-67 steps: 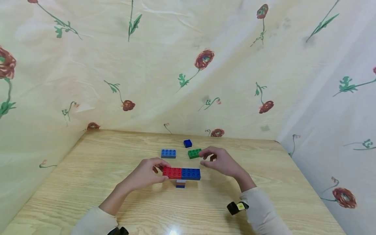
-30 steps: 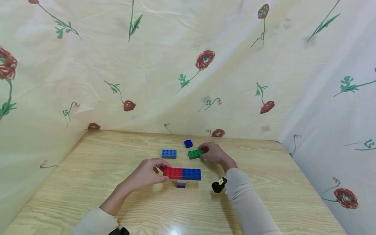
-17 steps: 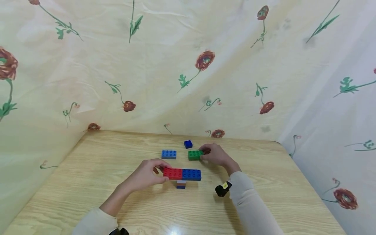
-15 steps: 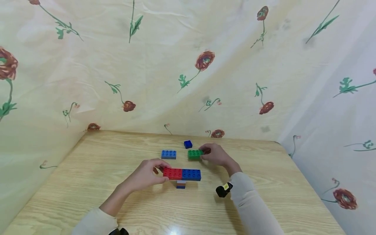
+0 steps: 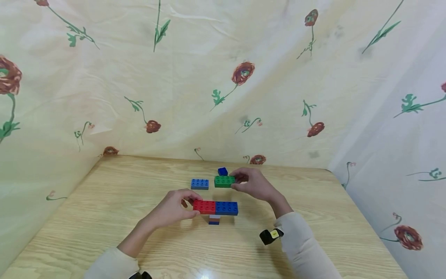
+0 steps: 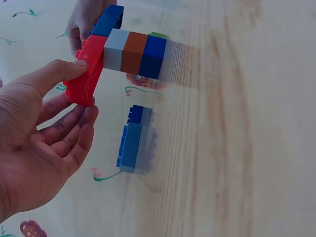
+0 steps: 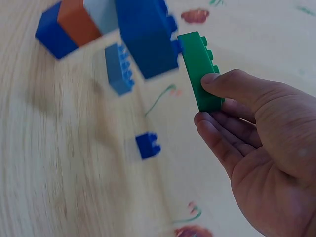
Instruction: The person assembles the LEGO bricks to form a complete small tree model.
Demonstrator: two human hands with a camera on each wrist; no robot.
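My left hand (image 5: pixel 176 205) pinches the end of a red toy brick (image 5: pixel 204 207) between thumb and fingers. Beside that brick sits a dark blue brick (image 5: pixel 227 208), and both rest as a bar across a short column. In the left wrist view the column shows a light grey brick (image 6: pixel 114 51), an orange brick (image 6: pixel 133 53) and a blue brick (image 6: pixel 153 58) at the table. My right hand (image 5: pixel 256 184) grips the right end of a green brick (image 5: pixel 223 181), raised off the table behind the bar; the right wrist view shows the thumb on its side.
On the wooden table (image 5: pixel 122 193) a lighter blue brick (image 5: pixel 200 184) lies behind the bar, to the left. A small dark blue brick (image 5: pixel 222 171) stands farther back, partly behind the green one. Flowered cloth (image 5: pixel 195 77) hangs along the table's back and sides.
My right hand reached the green brick, took hold of it, straightened it, and has lifted it up and to the left. My left hand has stayed on the red brick.
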